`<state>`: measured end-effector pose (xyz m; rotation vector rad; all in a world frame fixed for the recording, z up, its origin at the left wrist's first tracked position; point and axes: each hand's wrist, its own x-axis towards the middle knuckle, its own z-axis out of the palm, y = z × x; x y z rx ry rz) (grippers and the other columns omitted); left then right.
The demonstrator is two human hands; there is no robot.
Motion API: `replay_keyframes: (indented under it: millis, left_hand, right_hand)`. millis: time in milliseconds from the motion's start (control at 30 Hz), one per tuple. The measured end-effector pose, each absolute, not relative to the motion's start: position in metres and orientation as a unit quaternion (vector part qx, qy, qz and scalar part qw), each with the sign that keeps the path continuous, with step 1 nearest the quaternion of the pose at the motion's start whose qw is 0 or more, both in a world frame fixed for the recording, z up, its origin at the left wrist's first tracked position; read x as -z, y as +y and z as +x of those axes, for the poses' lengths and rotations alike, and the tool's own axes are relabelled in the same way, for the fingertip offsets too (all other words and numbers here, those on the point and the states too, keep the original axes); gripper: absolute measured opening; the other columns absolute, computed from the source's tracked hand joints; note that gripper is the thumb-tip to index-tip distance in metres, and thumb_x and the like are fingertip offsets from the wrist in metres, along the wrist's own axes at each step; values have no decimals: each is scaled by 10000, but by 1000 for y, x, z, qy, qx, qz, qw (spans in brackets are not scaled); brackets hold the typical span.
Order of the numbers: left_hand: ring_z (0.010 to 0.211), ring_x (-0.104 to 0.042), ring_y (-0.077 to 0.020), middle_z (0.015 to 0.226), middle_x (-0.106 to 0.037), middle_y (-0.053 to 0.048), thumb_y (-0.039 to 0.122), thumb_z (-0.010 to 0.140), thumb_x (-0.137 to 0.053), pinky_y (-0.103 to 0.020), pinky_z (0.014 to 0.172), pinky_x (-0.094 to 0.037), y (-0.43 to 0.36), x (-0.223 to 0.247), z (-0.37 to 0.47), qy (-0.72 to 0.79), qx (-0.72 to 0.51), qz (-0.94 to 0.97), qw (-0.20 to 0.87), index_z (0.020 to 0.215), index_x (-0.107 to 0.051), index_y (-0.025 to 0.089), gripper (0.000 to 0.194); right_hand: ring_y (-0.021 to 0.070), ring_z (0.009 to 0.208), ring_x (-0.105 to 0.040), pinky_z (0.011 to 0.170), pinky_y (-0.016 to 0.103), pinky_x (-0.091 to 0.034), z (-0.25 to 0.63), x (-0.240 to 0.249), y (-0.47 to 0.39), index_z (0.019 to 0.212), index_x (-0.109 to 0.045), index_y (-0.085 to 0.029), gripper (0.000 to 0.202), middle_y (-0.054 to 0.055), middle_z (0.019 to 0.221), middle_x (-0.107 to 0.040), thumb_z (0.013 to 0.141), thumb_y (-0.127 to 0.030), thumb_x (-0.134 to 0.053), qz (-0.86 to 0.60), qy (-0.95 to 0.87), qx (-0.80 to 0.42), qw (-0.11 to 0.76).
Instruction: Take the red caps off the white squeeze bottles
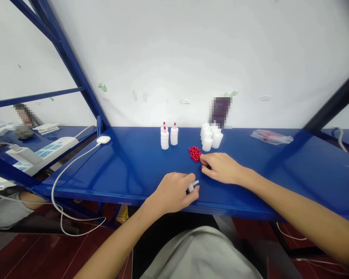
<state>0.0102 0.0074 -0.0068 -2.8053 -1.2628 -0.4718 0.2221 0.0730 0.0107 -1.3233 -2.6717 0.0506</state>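
Observation:
My left hand [174, 193] is closed near the front edge of the blue table, with a small white nozzle cap [192, 186] between thumb and fingers. Its narrow tip points right. A heap of little red tip caps [194, 153] lies ahead of it. At the heap's right edge, my right hand [222, 167] has its fingers curled together; whatever is between the fingertips is too small or hidden to make out. Farther back on the left, several white squeeze bottles [164, 142] with red tips stand upright. A cluster of white bottles [207, 144] without red tips stands behind the heap.
A clear plastic bag [272, 136] with something red inside lies at the back right. On the left, a white cable [68, 166] runs from a white puck-shaped device [103, 140]. A power strip [50, 151] and blue frame posts [72, 66] are beyond. Another person's arm [31, 199] shows at far left.

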Motion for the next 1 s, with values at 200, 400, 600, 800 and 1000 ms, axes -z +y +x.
replay_keyframes:
  millis: [200,400,600,800,1000]
  left_hand:
    - [675,-599,-180,718,-627,2,366,964,-408,-300,596,-313,7,7,10,-404,154,-902,7,815,-484,207,231]
    - [685,-602,-184,720,-632,-2,380,964,-411,-299,606,-321,9,8,11,-408,154,-900,7,829,-498,209,235]
    - [672,-599,-185,711,-627,-3,389,963,-420,-290,594,-306,8,8,10,-413,164,-896,-5,815,-485,209,241]
    - [598,-561,-163,691,-596,22,414,965,-443,-266,542,-280,11,6,11,-448,208,-865,-92,864,-477,216,224]
    - [580,-548,-136,657,-566,71,451,943,-493,-241,593,-361,12,-4,5,-470,292,-816,-167,1264,-426,215,405]
  right_hand:
    - [153,632,-536,565,267,-287,223,-10,78,774,-477,-206,128,21,754,-618,876,-283,-493,-459,-882,-45,100]
    - [144,618,-523,564,257,-306,225,-5,85,855,-523,-207,96,23,784,-625,885,-297,-507,-456,-878,-73,128]
    - [128,579,-471,571,254,-316,224,-12,77,822,-517,-192,140,0,699,-570,914,-294,-490,-410,-888,-110,178]
    - [108,567,-424,563,233,-340,212,-10,55,775,-504,-185,295,-27,645,-497,979,-383,-426,-254,-904,-261,226]
    - [107,561,-408,552,238,-322,217,-24,61,788,-510,-186,271,-33,636,-485,966,-377,-439,-321,-848,-208,365]
